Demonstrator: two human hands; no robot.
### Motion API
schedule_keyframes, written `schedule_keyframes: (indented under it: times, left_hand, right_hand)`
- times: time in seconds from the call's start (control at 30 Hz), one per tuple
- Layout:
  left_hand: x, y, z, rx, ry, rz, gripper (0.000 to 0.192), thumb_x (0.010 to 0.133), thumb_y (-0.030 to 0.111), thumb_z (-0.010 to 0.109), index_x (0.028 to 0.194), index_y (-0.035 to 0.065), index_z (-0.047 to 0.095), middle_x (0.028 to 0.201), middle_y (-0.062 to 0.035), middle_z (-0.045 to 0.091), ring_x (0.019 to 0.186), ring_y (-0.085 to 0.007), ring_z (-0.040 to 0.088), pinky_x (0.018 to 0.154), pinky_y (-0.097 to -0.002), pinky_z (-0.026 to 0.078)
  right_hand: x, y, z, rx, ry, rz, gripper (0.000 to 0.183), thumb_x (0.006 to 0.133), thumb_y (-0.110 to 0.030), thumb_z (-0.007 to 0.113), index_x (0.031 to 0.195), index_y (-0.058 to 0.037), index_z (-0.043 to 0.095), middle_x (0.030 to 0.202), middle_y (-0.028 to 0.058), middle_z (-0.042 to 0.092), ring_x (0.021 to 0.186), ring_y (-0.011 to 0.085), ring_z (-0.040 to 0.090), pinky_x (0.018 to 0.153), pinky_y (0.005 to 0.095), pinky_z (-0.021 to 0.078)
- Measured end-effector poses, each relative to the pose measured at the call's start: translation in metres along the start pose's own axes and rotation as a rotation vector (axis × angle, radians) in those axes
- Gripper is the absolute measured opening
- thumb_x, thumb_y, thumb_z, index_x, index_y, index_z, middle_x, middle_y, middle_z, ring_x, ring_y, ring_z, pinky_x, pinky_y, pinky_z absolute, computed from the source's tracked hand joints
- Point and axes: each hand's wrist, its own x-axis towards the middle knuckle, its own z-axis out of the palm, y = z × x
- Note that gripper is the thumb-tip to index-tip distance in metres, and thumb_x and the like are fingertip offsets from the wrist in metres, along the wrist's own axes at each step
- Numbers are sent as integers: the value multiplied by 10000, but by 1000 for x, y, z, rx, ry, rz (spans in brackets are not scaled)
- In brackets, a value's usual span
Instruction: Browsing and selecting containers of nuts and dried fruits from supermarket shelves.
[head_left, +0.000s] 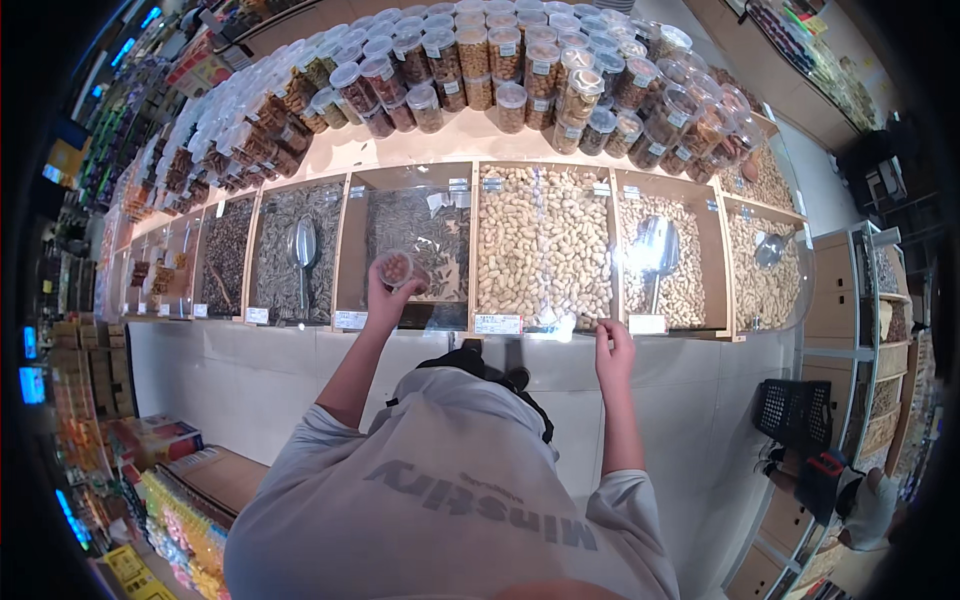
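Note:
My left hand (390, 298) grips a clear plastic jar (396, 268) with reddish-brown nuts in it. The jar is tilted, its round end facing up, above a bin of dark striped sunflower seeds (409, 225). My right hand (615, 351) is at the front edge of the bins, its fingers bent and its thumb up. Whether it touches the clear cover's edge there, I cannot tell. Just beyond it lie unshelled peanuts (544, 247) and a bin of smaller pale nuts (682, 277) with a metal scoop (656, 247) in it.
Lidded jars of nuts (472, 56) stand stacked behind the bins. Another metal scoop (303, 241) rests in seeds to the left. Label cards (498, 324) line the wooden front edge. At right are a person (862, 502) and a black basket (793, 412); cartons (154, 439) are at left.

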Motion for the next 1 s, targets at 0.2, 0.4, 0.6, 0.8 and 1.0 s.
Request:
schedule_keyframes:
  times: [0.2, 0.4, 0.6, 0.8, 1.0]
  left_hand:
    - [-14, -31, 12, 111, 48, 26, 816, 768, 96, 888, 1426, 7, 414, 1339, -143, 505, 1245, -257, 571, 1063, -388, 478]
    - [-12, -42, 21, 49, 83, 6, 853, 746, 85, 896, 1433, 5, 395, 1317, -148, 563, 1248, -261, 588, 1049, -395, 496]
    - [16, -40, 24, -27, -48, -48, 817, 731, 66, 900, 1397, 25, 430, 1281, -133, 595, 1204, -224, 617, 1022, -375, 508]
    - [48, -40, 28, -2, -173, -94, 802, 731, 55, 887, 1385, 35, 424, 1254, -101, 596, 1179, -199, 610, 1029, -374, 496]
    - [61, -58, 33, -69, -159, -5, 784, 735, 119, 914, 1384, 36, 484, 1274, -137, 599, 1181, -255, 629, 1024, -381, 505]
  right_hand:
    - [57, -21, 56, -141, -111, -286, 235, 888, -54, 678, 1121, -20, 671, 1101, 147, 681, 1074, 338, 634, 947, 445, 498]
    - [62, -15, 83, -402, -259, -274, 526, 847, -139, 751, 1338, -36, 595, 1442, 205, 534, 1387, 415, 459, 1140, 506, 383]
    - [57, -12, 83, -534, -348, -306, 547, 906, -268, 687, 1391, -39, 579, 1565, 208, 437, 1478, 422, 364, 1197, 548, 304]
    - [56, -16, 89, -581, -318, -301, 535, 886, -248, 676, 1372, -40, 594, 1540, 211, 469, 1457, 428, 393, 1189, 551, 320]
    - [55, -15, 92, -587, -305, -297, 518, 892, -274, 673, 1355, -54, 602, 1530, 207, 485, 1453, 430, 399, 1186, 573, 315]
